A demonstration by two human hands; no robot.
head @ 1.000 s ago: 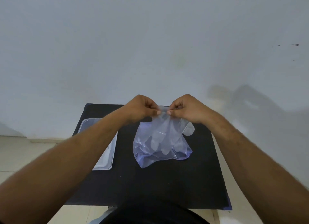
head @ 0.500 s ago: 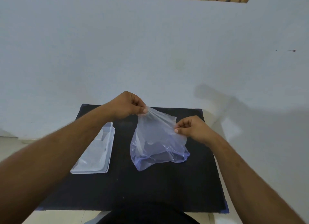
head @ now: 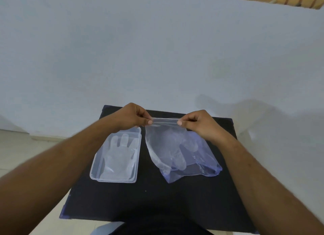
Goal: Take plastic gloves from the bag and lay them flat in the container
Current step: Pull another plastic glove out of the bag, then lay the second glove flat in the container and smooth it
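My left hand (head: 131,117) and my right hand (head: 199,124) each pinch one end of the cuff of a clear plastic glove (head: 164,143). The cuff is stretched between them and the glove hangs down with its fingers pointing toward me. Under and behind it a bluish clear plastic bag (head: 209,166) lies on the right half of the black table (head: 149,203). A clear rectangular container (head: 93,173) sits to the left of the bag. Another clear glove (head: 119,155) lies flat inside it, fingers pointing away from me.
The small black table stands against a pale wall (head: 157,59). Light floor tiles (head: 21,147) show to the left. The front half of the table is bare black surface. My dark clothing (head: 157,229) fills the bottom edge.
My right hand has risen level with my left, and the two hands are now farther apart with the glove's cuff stretched between them. The view has shifted, so the container shows fully.
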